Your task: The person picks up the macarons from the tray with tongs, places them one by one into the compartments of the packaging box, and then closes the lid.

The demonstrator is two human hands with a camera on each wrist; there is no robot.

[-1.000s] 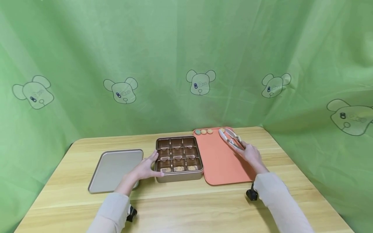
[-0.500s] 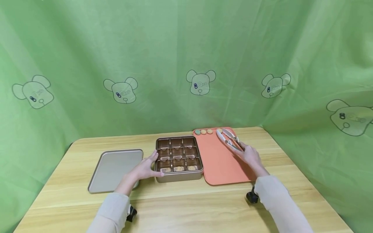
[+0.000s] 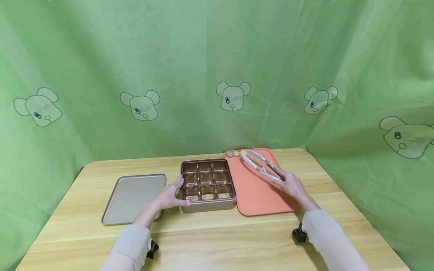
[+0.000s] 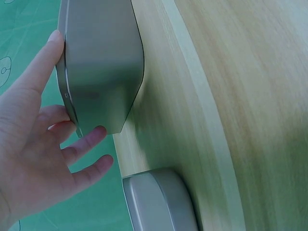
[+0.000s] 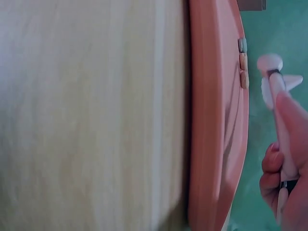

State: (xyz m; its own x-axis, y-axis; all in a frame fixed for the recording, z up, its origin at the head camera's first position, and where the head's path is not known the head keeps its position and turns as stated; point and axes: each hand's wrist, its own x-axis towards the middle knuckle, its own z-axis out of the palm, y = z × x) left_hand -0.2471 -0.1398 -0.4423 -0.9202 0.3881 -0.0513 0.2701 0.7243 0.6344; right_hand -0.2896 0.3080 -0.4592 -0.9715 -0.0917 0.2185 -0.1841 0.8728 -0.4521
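My right hand [image 3: 292, 185] grips a pair of white-tipped tongs [image 3: 249, 162] over the coral tray [image 3: 259, 195]. At the tongs' tips is a round yellowish cookie [image 3: 243, 152], overlapping the row at the tray's back edge in the head view. A green cookie [image 3: 229, 154] and a tan cookie [image 3: 236, 154] lie in that row; the right wrist view shows another tan cookie [image 5: 244, 80] there. My left hand [image 3: 167, 196] holds the near left corner of a square metal tin [image 3: 210, 206], thumb on the front rim, fingers along the left side. Its divided insert has cookies in the front three compartments.
A flat metal lid [image 3: 135, 197] lies on the wooden table [image 3: 217, 241] left of the tin, partly behind my left forearm. The tray sits against the tin's right side. A green curtain [image 3: 190, 128] with bear-head drawings hangs around the table's back and sides.
My right hand's tongs have moved left along the tray's back edge, carrying the rightmost cookie until it overlaps the row. The left hand and tin have stayed in place.
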